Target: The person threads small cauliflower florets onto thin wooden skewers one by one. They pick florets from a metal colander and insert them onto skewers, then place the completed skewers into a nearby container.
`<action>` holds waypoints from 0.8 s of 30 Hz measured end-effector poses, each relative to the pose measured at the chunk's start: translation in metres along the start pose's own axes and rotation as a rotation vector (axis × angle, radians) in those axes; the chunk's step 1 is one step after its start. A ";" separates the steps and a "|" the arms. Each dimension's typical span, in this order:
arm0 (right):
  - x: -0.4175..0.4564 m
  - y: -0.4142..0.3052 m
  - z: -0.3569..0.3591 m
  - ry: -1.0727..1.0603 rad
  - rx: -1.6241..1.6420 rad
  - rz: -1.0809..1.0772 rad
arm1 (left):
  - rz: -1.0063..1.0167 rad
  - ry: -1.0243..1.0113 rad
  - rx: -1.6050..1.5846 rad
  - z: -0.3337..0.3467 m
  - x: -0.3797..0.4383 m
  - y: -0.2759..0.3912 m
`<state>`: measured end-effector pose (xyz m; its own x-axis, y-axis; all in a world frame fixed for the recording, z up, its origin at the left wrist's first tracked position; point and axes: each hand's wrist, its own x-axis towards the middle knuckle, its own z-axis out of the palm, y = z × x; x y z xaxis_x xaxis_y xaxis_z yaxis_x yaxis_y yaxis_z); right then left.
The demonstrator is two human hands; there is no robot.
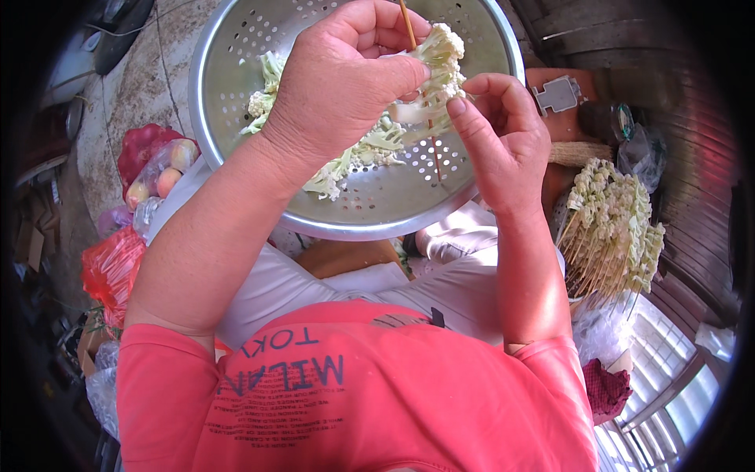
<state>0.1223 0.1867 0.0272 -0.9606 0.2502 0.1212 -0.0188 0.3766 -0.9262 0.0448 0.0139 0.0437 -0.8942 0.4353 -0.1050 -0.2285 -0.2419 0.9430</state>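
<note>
Over a perforated metal colander (pixel 377 227), my left hand (pixel 348 82) grips cauliflower florets (pixel 439 65) and a thin wooden skewer (pixel 408 23). The skewer runs through or behind the florets, and its lower part shows below them. My right hand (pixel 507 130) pinches the right edge of the same florets between thumb and forefinger. Loose cauliflower pieces (pixel 336 174) lie in the colander, partly hidden beneath my left hand and forearm. To the right, a thick bunch of skewered cauliflower (pixel 613 218) stands in a container with its bare stick ends towards me.
On the left are a clear plastic bag of round fruit (pixel 168 177), a red net bag (pixel 138 153) and a red plastic bag (pixel 115 265). An orange surface (pixel 560 112) lies beyond my right hand. Crumpled clear plastic (pixel 601 333) and a white slatted rack (pixel 660 354) are at the lower right.
</note>
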 end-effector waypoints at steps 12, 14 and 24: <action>0.000 -0.003 0.002 -0.052 0.082 0.121 | 0.008 -0.041 0.039 0.002 -0.004 -0.002; 0.000 -0.006 0.000 -0.075 0.076 0.151 | 0.010 -0.015 0.032 0.006 -0.007 0.001; 0.001 -0.008 -0.006 -0.113 0.108 0.226 | 0.037 0.022 0.079 0.001 -0.005 -0.001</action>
<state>0.1234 0.1894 0.0374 -0.9686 0.2133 -0.1280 0.1760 0.2238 -0.9586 0.0500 0.0131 0.0434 -0.9100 0.4076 -0.0761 -0.1652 -0.1880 0.9682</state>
